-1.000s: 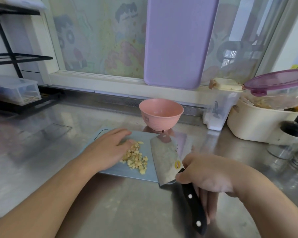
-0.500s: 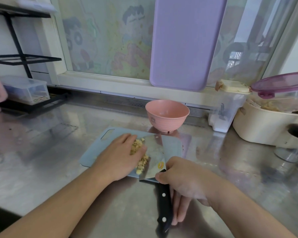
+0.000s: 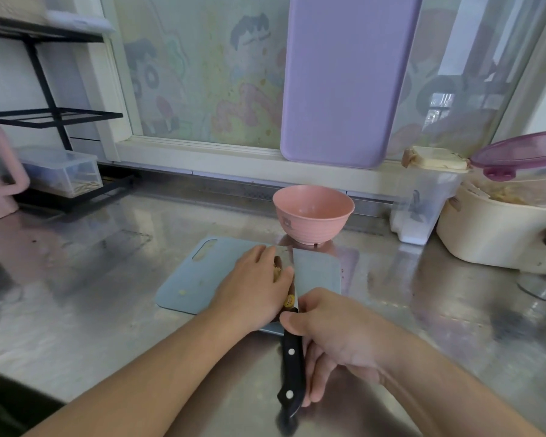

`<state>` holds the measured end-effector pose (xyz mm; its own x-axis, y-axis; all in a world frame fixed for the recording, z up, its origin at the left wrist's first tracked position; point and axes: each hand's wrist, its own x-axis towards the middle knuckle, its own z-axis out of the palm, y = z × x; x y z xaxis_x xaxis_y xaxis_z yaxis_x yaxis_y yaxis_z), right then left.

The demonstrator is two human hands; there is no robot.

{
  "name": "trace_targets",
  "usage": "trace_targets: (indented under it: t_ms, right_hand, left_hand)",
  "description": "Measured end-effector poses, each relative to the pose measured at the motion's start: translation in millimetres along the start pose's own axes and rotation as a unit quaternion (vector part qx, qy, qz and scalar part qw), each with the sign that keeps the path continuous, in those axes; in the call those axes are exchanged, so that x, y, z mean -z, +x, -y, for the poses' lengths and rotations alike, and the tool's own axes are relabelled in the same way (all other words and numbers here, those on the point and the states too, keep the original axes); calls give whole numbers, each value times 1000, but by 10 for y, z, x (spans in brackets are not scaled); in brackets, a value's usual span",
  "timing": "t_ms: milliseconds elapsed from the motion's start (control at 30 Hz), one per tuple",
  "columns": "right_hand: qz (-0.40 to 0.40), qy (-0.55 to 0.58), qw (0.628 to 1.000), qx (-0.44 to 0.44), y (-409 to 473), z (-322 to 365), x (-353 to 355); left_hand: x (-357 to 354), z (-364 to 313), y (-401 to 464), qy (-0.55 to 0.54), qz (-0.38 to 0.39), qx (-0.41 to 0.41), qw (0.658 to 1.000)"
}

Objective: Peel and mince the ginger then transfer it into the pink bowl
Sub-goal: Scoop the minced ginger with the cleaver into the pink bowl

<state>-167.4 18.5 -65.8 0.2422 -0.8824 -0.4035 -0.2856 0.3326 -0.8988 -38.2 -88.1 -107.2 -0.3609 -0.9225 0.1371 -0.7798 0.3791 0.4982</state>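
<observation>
On the stainless steel worktop (image 3: 108,279) lies a pale blue plastic cutting board (image 3: 208,272) with a slot handle at its far left corner. The left hand (image 3: 252,285) rests on the board with fingers straight and together, pressing a small heap of pale yellow minced ginger (image 3: 278,271) against the flat of a steel cleaver blade (image 3: 286,263). Most of the ginger is hidden between hand and blade; one small fragment lies apart on the board's left part. The right hand (image 3: 334,335) grips the black riveted cleaver handle (image 3: 292,367), thumb on top near the blade, fingers curled under. The blade stands tilted, nearly on edge. A round pink ribbed bowl (image 3: 312,216) stands on the worktop just beyond the board's far edge, upright. A lilac rectangular board (image 3: 344,80) leans against the window behind.
</observation>
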Motion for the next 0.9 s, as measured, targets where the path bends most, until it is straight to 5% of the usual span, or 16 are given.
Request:
trace_targets:
  t_ms: [567, 900]
  right_hand:
    - [-20, 35, 995, 95, 40, 24, 33]
    - [-78, 70, 973, 206, 11, 505, 552]
  left_hand:
    - [244, -4, 123, 28, -89, -18, 996]
    - [829, -638, 741, 60, -127, -92, 986]
